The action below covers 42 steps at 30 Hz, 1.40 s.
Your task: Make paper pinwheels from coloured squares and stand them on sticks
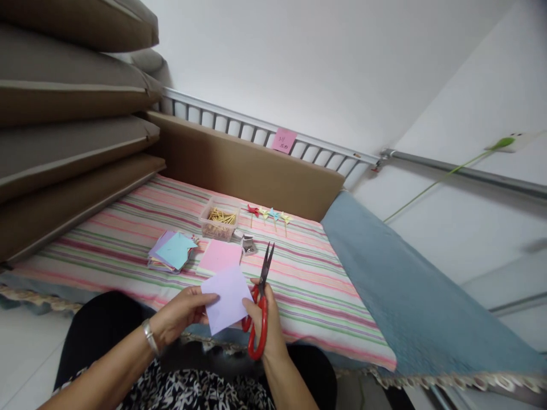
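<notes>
My left hand (182,315) pinches the left edge of a lilac paper square (227,298) held above the near edge of the striped cloth. My right hand (265,326) grips red-handled scissors (260,310), blades slightly apart and pointing away; its thumb also rests on the paper's right edge. Beyond the paper lies a pink pad of sheets (219,256), and to its left a fanned stack of coloured paper squares (171,251).
A clear plastic box of wooden sticks (219,220) stands further back, with several small paper pinwheels (268,215) on sticks to its right and a small metal item (248,245) nearby. Brown cushions (64,142) are stacked left; a blue blanket (405,290) lies right.
</notes>
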Available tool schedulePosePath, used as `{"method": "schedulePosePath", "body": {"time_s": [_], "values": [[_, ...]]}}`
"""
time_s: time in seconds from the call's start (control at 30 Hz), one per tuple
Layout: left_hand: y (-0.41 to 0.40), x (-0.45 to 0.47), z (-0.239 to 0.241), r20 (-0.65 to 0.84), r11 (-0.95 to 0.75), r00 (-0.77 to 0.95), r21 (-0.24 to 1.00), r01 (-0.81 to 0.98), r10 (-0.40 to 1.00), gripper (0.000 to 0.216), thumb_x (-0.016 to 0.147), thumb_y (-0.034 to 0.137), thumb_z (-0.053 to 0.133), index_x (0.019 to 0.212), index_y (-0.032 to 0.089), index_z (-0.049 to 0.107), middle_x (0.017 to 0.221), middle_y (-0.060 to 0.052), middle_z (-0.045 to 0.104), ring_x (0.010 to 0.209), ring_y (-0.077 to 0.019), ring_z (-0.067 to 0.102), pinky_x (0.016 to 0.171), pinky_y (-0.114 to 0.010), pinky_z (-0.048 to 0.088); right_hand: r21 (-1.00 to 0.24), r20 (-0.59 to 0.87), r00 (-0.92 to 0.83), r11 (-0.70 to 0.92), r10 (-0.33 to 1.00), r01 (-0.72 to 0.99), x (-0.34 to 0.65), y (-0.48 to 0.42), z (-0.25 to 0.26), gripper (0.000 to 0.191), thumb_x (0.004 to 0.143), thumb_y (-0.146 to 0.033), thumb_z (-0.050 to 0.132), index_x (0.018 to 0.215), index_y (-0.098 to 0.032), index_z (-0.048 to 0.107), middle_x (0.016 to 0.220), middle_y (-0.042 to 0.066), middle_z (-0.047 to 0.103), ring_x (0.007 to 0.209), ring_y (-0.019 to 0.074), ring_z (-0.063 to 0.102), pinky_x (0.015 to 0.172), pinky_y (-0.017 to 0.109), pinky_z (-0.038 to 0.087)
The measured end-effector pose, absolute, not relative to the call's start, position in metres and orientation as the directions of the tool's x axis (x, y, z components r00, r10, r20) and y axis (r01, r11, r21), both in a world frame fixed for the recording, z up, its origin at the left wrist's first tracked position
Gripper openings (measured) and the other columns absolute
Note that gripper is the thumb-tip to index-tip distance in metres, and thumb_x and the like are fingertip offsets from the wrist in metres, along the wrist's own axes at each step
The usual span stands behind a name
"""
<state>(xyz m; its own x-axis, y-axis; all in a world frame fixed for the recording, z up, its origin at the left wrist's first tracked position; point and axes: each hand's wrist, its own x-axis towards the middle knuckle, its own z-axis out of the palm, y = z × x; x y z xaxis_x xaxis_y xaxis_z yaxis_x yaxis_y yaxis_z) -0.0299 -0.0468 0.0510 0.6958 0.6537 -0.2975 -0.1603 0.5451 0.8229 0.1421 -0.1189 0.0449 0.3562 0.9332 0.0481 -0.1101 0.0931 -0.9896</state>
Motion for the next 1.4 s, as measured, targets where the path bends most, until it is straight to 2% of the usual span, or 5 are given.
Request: {"method": "schedulePosePath", "body": {"time_s": [0.23, 0.43, 0.53, 0.87, 1.4], "values": [[-0.066, -0.008, 0.053, -0.276, 0.559, 0.595, 0.744, -0.365, 0.755, 0.036, 0.066, 0.026, 0.071, 0.097, 0.011, 0.065, 0.089, -0.012, 0.073, 0.077, -0.0257, 0.067, 0.078, -0.036, 0.050, -0.992, 0.118, 0.402, 0.123, 0.908, 0.015, 0.124, -0.119, 0.038, 0.038, 0.075, -0.024, 0.057, 0.110, -0.021, 0.043, 0.100, 0.004, 0.060, 0.091, 0.0182, 0.059, 0.081, 0.029, 0.045], [-0.045, -0.022, 0.050, -0.307, 0.456, 0.435, 0.841, -0.292, 0.846, 0.037, 0.058, 0.027, 0.075, 0.089, 0.010, 0.067, 0.080, -0.010, 0.074, 0.073, -0.0253, 0.068, 0.074, -0.035, 0.051, -0.991, -0.012, 0.267, -0.046, 0.963, 0.122, 0.132, -0.134, 0.033, 0.042, 0.071, -0.019, 0.057, 0.111, -0.019, 0.046, 0.074, -0.002, 0.060, 0.065, 0.0140, 0.058, 0.064, 0.025, 0.046], [-0.034, -0.034, 0.048, -0.304, 0.399, 0.386, 0.896, -0.193, 0.871, 0.036, 0.056, 0.028, 0.076, 0.085, 0.010, 0.068, 0.081, -0.011, 0.074, 0.072, -0.0242, 0.067, 0.071, -0.033, 0.051, -0.969, -0.089, 0.178, -0.127, 0.980, 0.212, 0.141, -0.149, 0.028, 0.045, 0.068, -0.023, 0.061, 0.112, -0.020, 0.049, 0.076, 0.000, 0.063, 0.062, 0.0135, 0.058, 0.061, 0.024, 0.045], [-0.026, -0.043, 0.053, -0.293, 0.398, 0.473, 0.907, -0.136, 0.831, 0.038, 0.057, 0.026, 0.075, 0.092, 0.012, 0.068, 0.086, -0.010, 0.074, 0.075, -0.0236, 0.067, 0.076, -0.034, 0.049, -0.849, -0.403, 0.040, -0.390, 0.914, 0.356, 0.141, -0.179, 0.040, 0.036, 0.074, -0.039, 0.057, 0.104, -0.019, 0.057, 0.058, -0.003, 0.058, 0.038, 0.0061, 0.044, 0.039, 0.016, 0.034], [-0.029, -0.042, 0.059, -0.296, 0.415, 0.515, 0.900, -0.131, 0.805, 0.039, 0.058, 0.023, 0.074, 0.094, 0.012, 0.067, 0.086, -0.009, 0.074, 0.073, -0.0216, 0.067, 0.069, -0.029, 0.049, -0.809, -0.474, -0.016, -0.428, 0.881, 0.402, 0.140, -0.178, 0.062, 0.039, 0.076, -0.047, 0.054, 0.102, -0.018, 0.058, 0.052, -0.004, 0.054, 0.031, 0.0028, 0.036, 0.032, 0.013, 0.029]]}}
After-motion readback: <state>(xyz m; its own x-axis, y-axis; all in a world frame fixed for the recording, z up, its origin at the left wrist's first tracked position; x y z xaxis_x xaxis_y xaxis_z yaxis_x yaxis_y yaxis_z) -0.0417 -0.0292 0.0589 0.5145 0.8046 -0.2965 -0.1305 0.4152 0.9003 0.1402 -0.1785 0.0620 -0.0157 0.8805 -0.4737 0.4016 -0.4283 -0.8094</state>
